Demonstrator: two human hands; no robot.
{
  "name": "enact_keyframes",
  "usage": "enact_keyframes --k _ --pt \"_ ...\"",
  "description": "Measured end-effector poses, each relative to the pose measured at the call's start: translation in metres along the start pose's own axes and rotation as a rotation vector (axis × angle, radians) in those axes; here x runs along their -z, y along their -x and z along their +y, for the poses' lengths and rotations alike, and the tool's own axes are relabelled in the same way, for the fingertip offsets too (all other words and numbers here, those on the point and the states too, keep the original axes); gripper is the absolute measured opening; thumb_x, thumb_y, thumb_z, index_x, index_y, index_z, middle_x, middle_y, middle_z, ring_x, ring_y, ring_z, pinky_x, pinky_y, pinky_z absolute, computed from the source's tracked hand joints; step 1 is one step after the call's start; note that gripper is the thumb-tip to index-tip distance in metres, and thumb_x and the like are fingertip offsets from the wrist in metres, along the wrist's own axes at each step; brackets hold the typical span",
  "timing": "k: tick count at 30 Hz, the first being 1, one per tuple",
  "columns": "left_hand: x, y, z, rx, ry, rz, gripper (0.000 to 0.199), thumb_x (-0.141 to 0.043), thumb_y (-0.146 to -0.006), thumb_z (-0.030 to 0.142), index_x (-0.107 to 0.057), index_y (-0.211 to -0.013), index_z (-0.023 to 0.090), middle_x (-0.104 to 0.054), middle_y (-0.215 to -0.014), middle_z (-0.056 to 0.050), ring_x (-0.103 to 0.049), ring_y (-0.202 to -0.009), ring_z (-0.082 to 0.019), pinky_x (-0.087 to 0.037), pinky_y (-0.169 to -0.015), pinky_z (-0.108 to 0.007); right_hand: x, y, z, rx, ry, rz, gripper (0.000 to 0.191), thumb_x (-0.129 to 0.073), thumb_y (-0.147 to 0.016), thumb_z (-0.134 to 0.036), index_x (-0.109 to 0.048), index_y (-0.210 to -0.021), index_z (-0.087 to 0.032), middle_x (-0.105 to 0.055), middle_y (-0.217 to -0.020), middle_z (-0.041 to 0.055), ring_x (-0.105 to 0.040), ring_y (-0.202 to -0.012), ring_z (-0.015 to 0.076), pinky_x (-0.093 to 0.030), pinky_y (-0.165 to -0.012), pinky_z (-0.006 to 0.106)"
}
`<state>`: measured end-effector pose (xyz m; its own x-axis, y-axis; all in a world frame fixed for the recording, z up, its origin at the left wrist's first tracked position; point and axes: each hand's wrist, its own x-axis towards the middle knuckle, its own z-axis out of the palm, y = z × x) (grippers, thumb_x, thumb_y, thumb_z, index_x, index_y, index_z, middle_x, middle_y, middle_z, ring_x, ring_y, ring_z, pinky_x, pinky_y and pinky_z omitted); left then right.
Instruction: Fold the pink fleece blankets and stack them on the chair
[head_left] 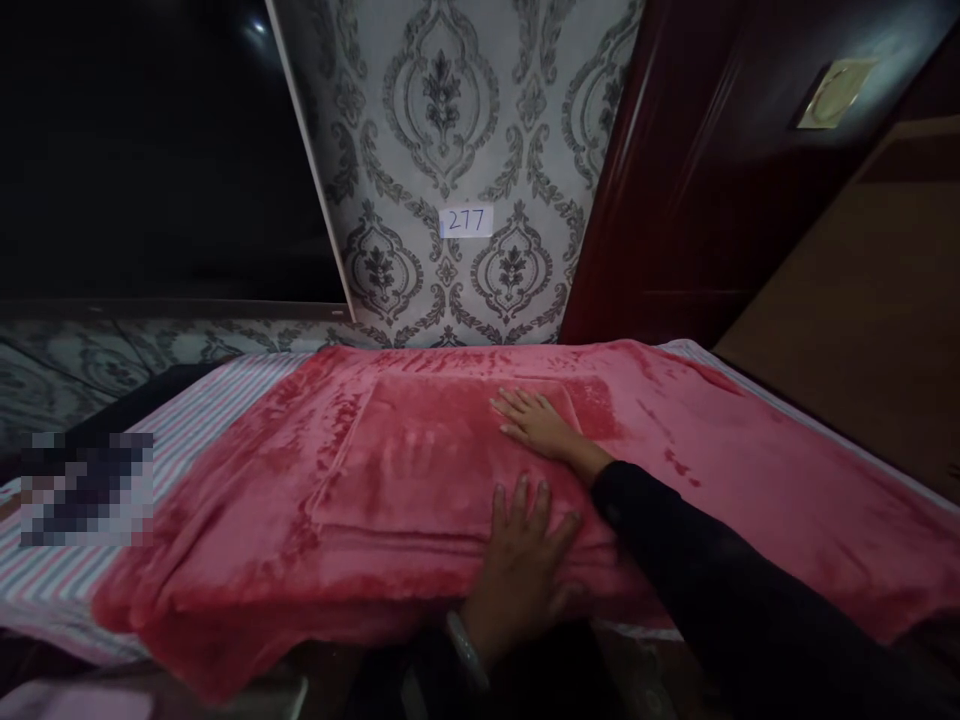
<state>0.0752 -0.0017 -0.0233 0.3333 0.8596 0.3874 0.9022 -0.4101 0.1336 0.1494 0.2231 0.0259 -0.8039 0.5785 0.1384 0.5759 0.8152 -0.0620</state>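
A folded red plush cloth [420, 455] lies flat as a neat rectangle on a larger red plush blanket [750, 500]. My right hand [536, 425] rests palm down near the far right part of the folded cloth, its fingers stretched out. Closer to me, my left hand [517, 570], with a bracelet at the wrist, lies with spread fingers over the front edge of the cloth. Neither hand grips anything. Faint press marks show in the pile left of my right hand.
Beneath the blanket, a striped sheet [202, 420] covers the table. A dark screen [150, 150] stands at the back left. Patterned wallpaper carries a paper label [466, 221] reading 277. At right are a dark red panel [675, 180] and a brown board [862, 290].
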Motion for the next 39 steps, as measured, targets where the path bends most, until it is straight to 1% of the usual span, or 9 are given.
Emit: enact_keyframes --k 6,11,14,16,19,23,28,33,39 --pt "0.003 -0.001 -0.002 -0.015 0.038 -0.031 0.083 -0.057 -0.092 0.055 -0.023 -0.162 0.026 -0.015 -0.169 -0.017 0.0 -0.156 -0.04 -0.012 -0.122 -0.07 -0.019 -0.008 0.018 -0.124 0.026 0.13 0.059 -0.029 -0.105 -0.053 -0.036 -0.159 -0.03 -0.033 -0.165 0.0082 -0.029 -0.151 0.0333 -0.025 -0.12 0.059" --pt "0.007 0.001 0.002 -0.032 0.057 -0.015 0.075 -0.051 -0.095 0.058 -0.029 -0.159 0.025 -0.022 -0.168 -0.016 -0.003 -0.156 -0.039 -0.014 -0.123 -0.068 -0.022 -0.007 0.015 -0.13 0.056 0.12 0.059 -0.028 -0.105 -0.05 -0.037 -0.158 -0.026 -0.033 -0.165 0.0104 -0.03 -0.151 0.034 -0.025 -0.12 0.059" --pt "0.018 0.008 0.001 -0.06 0.054 -0.026 0.068 -0.049 -0.097 0.054 -0.036 -0.156 0.023 -0.028 -0.166 -0.015 -0.015 -0.155 -0.038 -0.02 -0.124 -0.061 -0.023 -0.006 0.018 -0.139 0.051 0.1 0.059 -0.027 -0.105 -0.05 -0.035 -0.159 -0.027 -0.031 -0.165 0.0103 -0.029 -0.151 0.0322 -0.024 -0.12 0.059" --pt "0.029 0.015 -0.006 -0.079 0.066 -0.039 0.056 -0.046 -0.1 0.048 -0.045 -0.15 0.022 -0.041 -0.16 -0.012 -0.031 -0.151 -0.033 -0.023 -0.125 -0.054 -0.021 -0.004 0.02 -0.142 0.018 0.059 0.058 -0.026 -0.105 -0.05 -0.032 -0.16 -0.029 -0.03 -0.166 0.0091 -0.027 -0.152 0.03 -0.025 -0.12 0.059" --pt "0.048 0.026 -0.025 0.021 0.059 0.009 0.044 -0.044 -0.101 0.039 -0.056 -0.14 0.021 -0.058 -0.145 -0.011 -0.046 -0.141 -0.027 -0.021 -0.126 -0.051 -0.012 -0.001 0.013 -0.136 -0.039 -0.063 0.06 -0.026 -0.105 -0.052 -0.031 -0.16 -0.03 -0.03 -0.166 0.0094 -0.025 -0.153 0.0302 -0.027 -0.119 0.06" --pt "0.055 0.04 -0.047 0.24 -0.029 0.103 0.062 -0.059 -0.094 0.046 -0.046 -0.151 0.025 -0.041 -0.159 -0.015 -0.027 -0.151 -0.039 -0.018 -0.121 -0.067 0.009 -0.012 -0.034 -0.069 -0.084 -0.094 0.063 -0.025 -0.104 -0.057 -0.025 -0.162 -0.033 -0.018 -0.17 0.0073 -0.012 -0.156 0.0331 -0.021 -0.12 0.063" --pt "0.032 0.055 -0.05 0.258 -0.089 0.157 0.074 -0.068 -0.087 0.047 -0.039 -0.155 0.036 -0.02 -0.169 -0.012 -0.012 -0.154 -0.043 -0.013 -0.119 -0.072 0.019 -0.05 -0.095 -0.023 -0.065 -0.225 0.064 -0.03 -0.103 -0.059 -0.02 -0.162 -0.037 -0.008 -0.171 0.0022 -0.004 -0.157 0.0318 -0.013 -0.12 0.066" --pt "0.022 0.059 -0.05 0.245 -0.098 0.163 0.075 -0.067 -0.087 0.049 -0.039 -0.155 0.036 -0.02 -0.169 -0.013 -0.013 -0.154 -0.044 -0.013 -0.119 -0.072 0.005 -0.081 -0.093 -0.122 -0.042 -0.188 0.062 -0.026 -0.105 -0.055 -0.02 -0.163 -0.033 -0.012 -0.171 0.0036 -0.011 -0.157 0.0278 -0.014 -0.123 0.058" --pt "0.024 0.057 -0.051 0.253 -0.074 0.159 0.074 -0.066 -0.088 0.047 -0.04 -0.155 0.034 -0.019 -0.169 -0.013 -0.012 -0.155 -0.044 -0.011 -0.12 -0.07 -0.014 -0.088 -0.086 -0.162 -0.02 -0.102 0.06 -0.024 -0.106 -0.054 -0.023 -0.162 -0.033 -0.022 -0.169 0.0036 -0.019 -0.155 0.0272 -0.016 -0.123 0.055"
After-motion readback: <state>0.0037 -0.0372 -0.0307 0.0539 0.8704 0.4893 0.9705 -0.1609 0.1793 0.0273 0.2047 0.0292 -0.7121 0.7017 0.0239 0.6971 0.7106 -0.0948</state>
